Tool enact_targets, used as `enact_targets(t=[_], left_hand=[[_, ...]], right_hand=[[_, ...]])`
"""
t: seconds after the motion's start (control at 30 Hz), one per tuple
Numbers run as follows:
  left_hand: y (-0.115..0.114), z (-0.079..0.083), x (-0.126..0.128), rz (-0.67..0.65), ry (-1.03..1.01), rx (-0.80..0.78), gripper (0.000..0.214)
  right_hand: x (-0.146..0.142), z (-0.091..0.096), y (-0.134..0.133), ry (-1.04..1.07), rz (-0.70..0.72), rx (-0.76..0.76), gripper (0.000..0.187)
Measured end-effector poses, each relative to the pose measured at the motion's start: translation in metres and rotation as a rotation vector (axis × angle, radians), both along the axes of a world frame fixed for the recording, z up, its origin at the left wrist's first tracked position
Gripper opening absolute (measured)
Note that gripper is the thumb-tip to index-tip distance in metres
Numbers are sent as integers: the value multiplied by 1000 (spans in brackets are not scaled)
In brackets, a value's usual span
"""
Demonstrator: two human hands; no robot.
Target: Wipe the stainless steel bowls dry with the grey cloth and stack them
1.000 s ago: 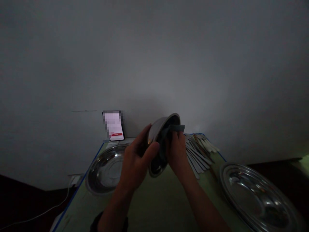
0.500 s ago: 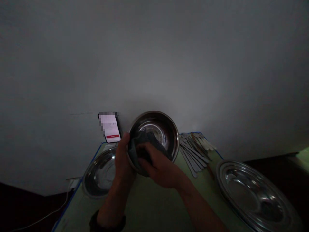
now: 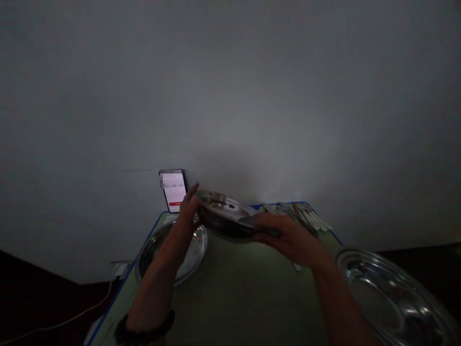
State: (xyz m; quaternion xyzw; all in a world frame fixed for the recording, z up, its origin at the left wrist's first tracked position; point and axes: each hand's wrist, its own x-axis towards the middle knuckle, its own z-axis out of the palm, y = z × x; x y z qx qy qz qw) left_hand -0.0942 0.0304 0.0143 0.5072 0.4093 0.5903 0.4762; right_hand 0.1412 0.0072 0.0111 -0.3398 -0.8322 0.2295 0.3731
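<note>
Steel is what I have in both hands: a shallow metal bowl (image 3: 225, 218) held nearly flat above the pale green table (image 3: 234, 298), just in front of the wall. My left hand (image 3: 189, 209) is closed on its left rim, fingers up along the edge. My right hand (image 3: 291, 238) is closed on the right side of the bowl, and something dark is pressed between that palm and the metal, though in this dim light I cannot tell what it is. Below my left forearm a wide steel basin (image 3: 173, 250) rests on the table, and a large steel tray (image 3: 392, 298) lies at the right edge. A spread of cutlery (image 3: 306, 216) lies behind my right hand. A lit phone (image 3: 173, 190) leans against the wall.
</note>
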Motion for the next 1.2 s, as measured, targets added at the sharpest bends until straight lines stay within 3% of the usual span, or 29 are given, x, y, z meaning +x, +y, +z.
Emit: enact_targets(t=[0.13, 0.23, 0.33, 0.5, 0.57, 0.7, 0.77, 0.93, 1.07, 1.13, 1.2], left_hand=[[4, -9, -11, 74, 148, 82, 38], [5, -10, -11, 71, 181, 40, 46], [2, -4, -6, 106, 172, 3, 44], [-5, 8, 4, 296, 353, 24, 37], [-8, 10, 9, 337, 402, 35, 38], [-17, 14, 18, 326, 446, 71, 40], [-22, 17, 21, 298, 463, 95, 39], [-37, 25, 22, 184, 476, 152, 41], [-42, 28, 17, 222, 480, 173, 43], [-40, 28, 14, 298, 347, 125, 45], [-37, 29, 13, 383, 78, 32, 46]], right_hand=[[25, -12, 2, 221, -44, -265, 32], [24, -20, 11, 396, -175, -316, 49], [15, -13, 16, 454, -380, -211, 47], [-8, 11, -7, 572, -778, 174, 40], [-22, 14, -22, 485, -714, 291, 37], [-54, 11, -42, -2, -234, 307, 46], [-64, 9, -45, -133, -151, 304, 52], [-63, 12, -41, -44, -264, 430, 41], [-52, 2, -22, 172, -390, 365, 47], [-51, -8, -10, 320, -420, 286, 48], [-54, -17, 0, 453, -450, 195, 49]])
